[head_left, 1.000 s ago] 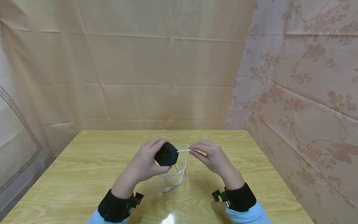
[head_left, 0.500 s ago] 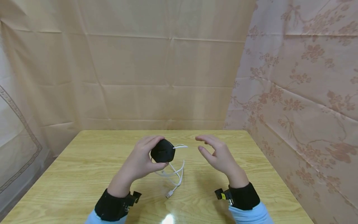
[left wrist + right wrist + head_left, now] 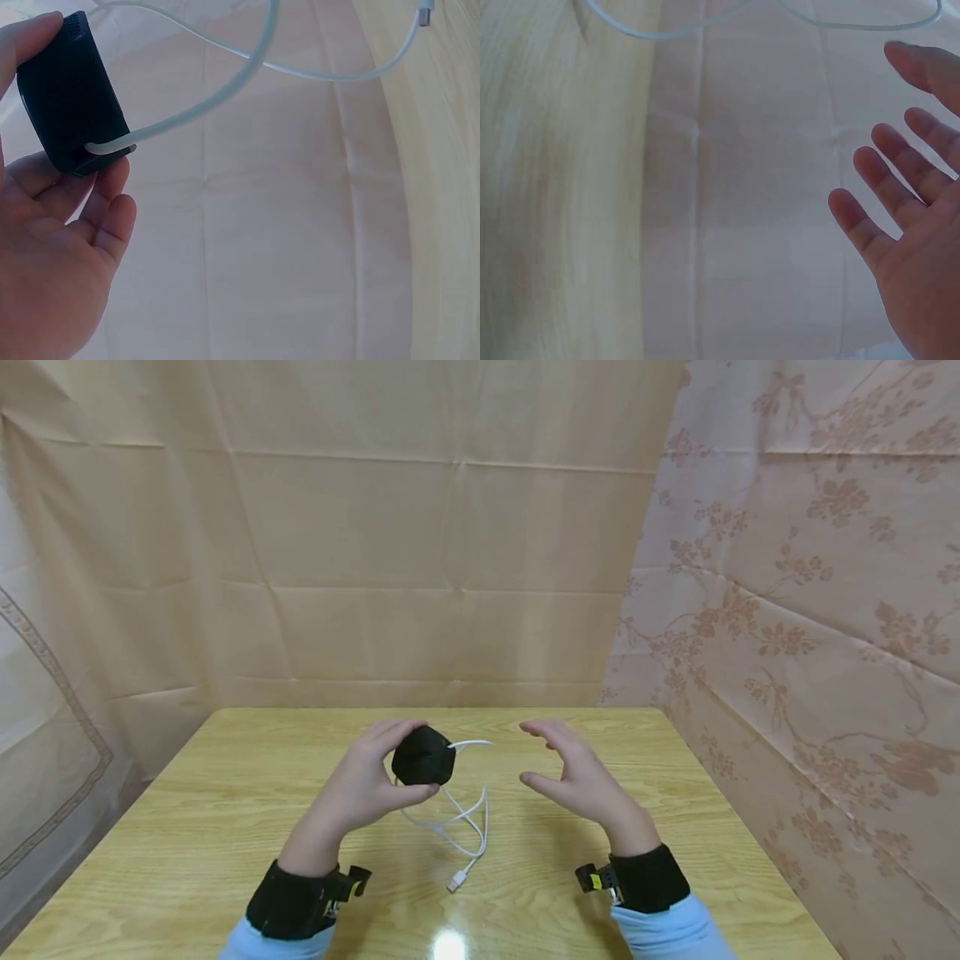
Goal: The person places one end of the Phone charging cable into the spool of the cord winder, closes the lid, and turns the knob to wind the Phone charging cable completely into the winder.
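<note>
Holding case above bench, about midway between left and right edges | pinching opposite sides with left hand; gripping nothing with widely spread right hand | probably light, stiff, smooth; best grasped by side walls, clear of limp cable

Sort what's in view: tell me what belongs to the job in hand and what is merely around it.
Part of the job:
- black device, gripped by the left hand
- white cable running from it, with its USB plug
- right hand, nearby, holding nothing

Merely around it:
- wooden table
- plain beige cloth behind
- floral cloth
- black wristbands
</note>
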Demonstrator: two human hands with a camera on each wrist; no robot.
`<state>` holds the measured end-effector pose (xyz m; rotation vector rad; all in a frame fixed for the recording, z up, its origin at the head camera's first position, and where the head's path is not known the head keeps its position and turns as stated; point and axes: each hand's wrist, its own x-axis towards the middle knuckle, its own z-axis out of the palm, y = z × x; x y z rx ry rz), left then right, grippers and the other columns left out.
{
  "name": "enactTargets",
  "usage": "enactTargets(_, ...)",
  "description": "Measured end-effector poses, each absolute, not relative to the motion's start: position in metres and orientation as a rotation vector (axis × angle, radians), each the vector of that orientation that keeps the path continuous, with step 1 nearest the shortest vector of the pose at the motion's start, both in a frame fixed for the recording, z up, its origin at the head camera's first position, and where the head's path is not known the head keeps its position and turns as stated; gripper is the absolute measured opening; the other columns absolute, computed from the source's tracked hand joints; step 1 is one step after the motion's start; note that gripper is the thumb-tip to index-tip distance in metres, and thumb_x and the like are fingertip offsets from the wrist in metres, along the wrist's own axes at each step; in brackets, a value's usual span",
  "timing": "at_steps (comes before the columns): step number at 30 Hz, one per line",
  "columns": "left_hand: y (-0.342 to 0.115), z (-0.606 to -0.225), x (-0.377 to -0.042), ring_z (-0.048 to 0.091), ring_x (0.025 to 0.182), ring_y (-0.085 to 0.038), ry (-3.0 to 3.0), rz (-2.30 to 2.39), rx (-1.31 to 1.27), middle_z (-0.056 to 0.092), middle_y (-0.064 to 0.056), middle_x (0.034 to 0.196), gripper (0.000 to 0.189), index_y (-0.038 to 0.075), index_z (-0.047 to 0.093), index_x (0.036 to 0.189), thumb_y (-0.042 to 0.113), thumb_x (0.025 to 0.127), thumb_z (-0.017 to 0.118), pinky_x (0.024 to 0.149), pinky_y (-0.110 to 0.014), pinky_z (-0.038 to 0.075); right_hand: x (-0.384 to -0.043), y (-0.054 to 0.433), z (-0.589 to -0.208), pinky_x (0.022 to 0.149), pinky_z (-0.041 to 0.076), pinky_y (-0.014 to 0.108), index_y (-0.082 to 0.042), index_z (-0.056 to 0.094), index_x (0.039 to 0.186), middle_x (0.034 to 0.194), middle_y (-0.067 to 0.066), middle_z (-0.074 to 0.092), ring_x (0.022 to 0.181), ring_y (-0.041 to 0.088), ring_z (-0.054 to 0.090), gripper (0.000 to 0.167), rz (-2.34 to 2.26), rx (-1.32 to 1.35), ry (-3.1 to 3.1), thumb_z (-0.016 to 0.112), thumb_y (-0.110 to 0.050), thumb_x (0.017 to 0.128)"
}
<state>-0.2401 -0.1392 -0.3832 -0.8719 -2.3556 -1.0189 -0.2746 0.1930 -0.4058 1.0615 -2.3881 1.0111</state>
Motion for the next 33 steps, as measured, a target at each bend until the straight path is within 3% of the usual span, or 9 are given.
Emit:
enactTargets(6,-0.145,-0.389,-0.247,0.055,0.123,-0.03,-2.41,-1.048,-0.833,0.061,-0.007,0.135,0.073,0.011,0.061,0.139,0.028,0.075,0.093,0.096,-0.053,0.049,-0.278,0.182,-0.416,0.112,0.036,0.053,-0.012,0.044,0.152,0.151,0.009,0.047,0.14,0.03,0.041,0.083,0.96,1.059,-2.531,0.087,-0.016,0.082)
enactTargets(12,-0.152,-0.396,-0.256,0.058,0.118,-0.027,-2.43,-1.084,-0.83,0.063,-0.005,0.132,0.071,0.012,0.062,0.137,0.027,0.074,0.093,0.094,-0.052,0.049,-0.28,0.17,-0.427,0.113,0.033,0.055,-0.018,0.035,0.159,0.157,0.013,0.037,0.143,0.034,0.035,0.1,0.837,1.055,-2.675,0.092,-0.022,0.077)
enactTargets(17,-0.157,-0.401,-0.261,0.058,0.114,-0.026,-2.463,-1.103,-0.847,0.063,-0.003,0.13,0.07,0.013,0.062,0.135,0.025,0.074,0.093,0.092,-0.052,0.049,-0.283,0.159,-0.433,0.114,0.032,0.053,-0.022,0.03,0.161,0.16,0.011,0.034,0.145,0.031,0.032,0.103,0.834,1.046,-2.721,0.091,-0.021,0.078)
enactTargets(22,-0.161,-0.404,-0.264,0.06,0.11,-0.024,-2.489,-1.084,-0.87,0.066,-0.002,0.124,0.069,0.012,0.063,0.133,0.024,0.072,0.094,0.092,-0.051,0.05,-0.286,0.145,-0.434,0.112,0.035,0.054,-0.036,0.026,0.161,0.16,0.009,0.033,0.145,0.029,0.033,0.105,0.947,1.06,-2.713,0.09,-0.021,0.079)
enactTargets(27,-0.162,-0.404,-0.264,0.06,0.114,-0.026,-2.5,-1.075,-0.901,0.065,-0.003,0.128,0.07,0.011,0.063,0.134,0.023,0.072,0.094,0.095,-0.05,0.049,-0.29,0.135,-0.437,0.11,0.036,0.055,-0.037,0.033,0.158,0.159,0.008,0.032,0.144,0.028,0.033,0.096,1.022,1.089,-2.739,0.088,-0.019,0.082)
enactTargets(33,-0.162,-0.402,-0.264,0.06,0.112,-0.025,-2.506,-1.092,-0.939,0.065,-0.001,0.128,0.069,0.012,0.063,0.134,0.023,0.074,0.093,0.094,-0.049,0.049,-0.293,0.129,-0.439,0.11,0.038,0.051,-0.02,0.055,0.145,0.15,0.011,0.042,0.138,0.031,0.04,0.069,0.977,1.099,-2.771,0.087,-0.016,0.083)
